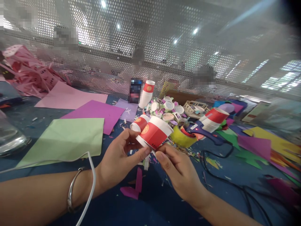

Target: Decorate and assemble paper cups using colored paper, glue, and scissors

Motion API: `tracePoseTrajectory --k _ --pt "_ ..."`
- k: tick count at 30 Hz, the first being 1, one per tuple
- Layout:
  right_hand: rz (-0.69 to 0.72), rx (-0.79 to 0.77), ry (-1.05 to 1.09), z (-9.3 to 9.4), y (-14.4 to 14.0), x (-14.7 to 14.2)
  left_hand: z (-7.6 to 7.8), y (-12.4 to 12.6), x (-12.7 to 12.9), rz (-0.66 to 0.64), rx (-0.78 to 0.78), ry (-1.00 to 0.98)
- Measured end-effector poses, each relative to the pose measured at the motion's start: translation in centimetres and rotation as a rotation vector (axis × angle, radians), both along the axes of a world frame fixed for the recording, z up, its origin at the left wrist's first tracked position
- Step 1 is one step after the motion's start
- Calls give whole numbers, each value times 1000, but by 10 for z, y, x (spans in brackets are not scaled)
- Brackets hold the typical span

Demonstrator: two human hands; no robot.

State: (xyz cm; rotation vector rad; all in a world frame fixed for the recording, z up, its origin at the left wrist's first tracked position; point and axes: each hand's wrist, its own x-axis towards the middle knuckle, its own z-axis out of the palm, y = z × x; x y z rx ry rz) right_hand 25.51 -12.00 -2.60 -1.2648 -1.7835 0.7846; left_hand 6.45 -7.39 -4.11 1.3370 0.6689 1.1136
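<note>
A red and white paper cup lies tilted between my two hands above the table. My left hand is closed on its lower left side, thumb in front and fingers behind. My right hand pinches the cup's lower right edge between thumb and fingers. Just behind it is a second red and white paper cup, lying on its side. Beyond them sits a heap of cut cup pieces and paper scraps. A glue gun with a dark blue body rests to the right, by a yellow ring.
Green, purple and pink paper sheets lie at left. Stacked cups stand at the back beside a phone. More cups lean at right, near coloured scraps. A black cable crosses the right side.
</note>
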Motion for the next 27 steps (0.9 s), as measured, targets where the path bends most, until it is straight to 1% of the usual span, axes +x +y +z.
tracePoseTrajectory --k 4,10,14,21,24,27 --pt "12 -8 30 1 0 -2 1 -2 0 29 41 11" --pt "5 4 -1 3 -2 -3 1 0 1 60 84 23" --pt "8 -9 8 2 -2 -1 1 1 0 56 96 41" --pt "33 -81 69 5 1 -4 -1 0 0 47 140 61" --pt "26 -78 60 6 -1 -6 -1 -1 0 47 172 77" --pt "15 -64 40 5 -3 -6 -1 -2 0 45 164 80"
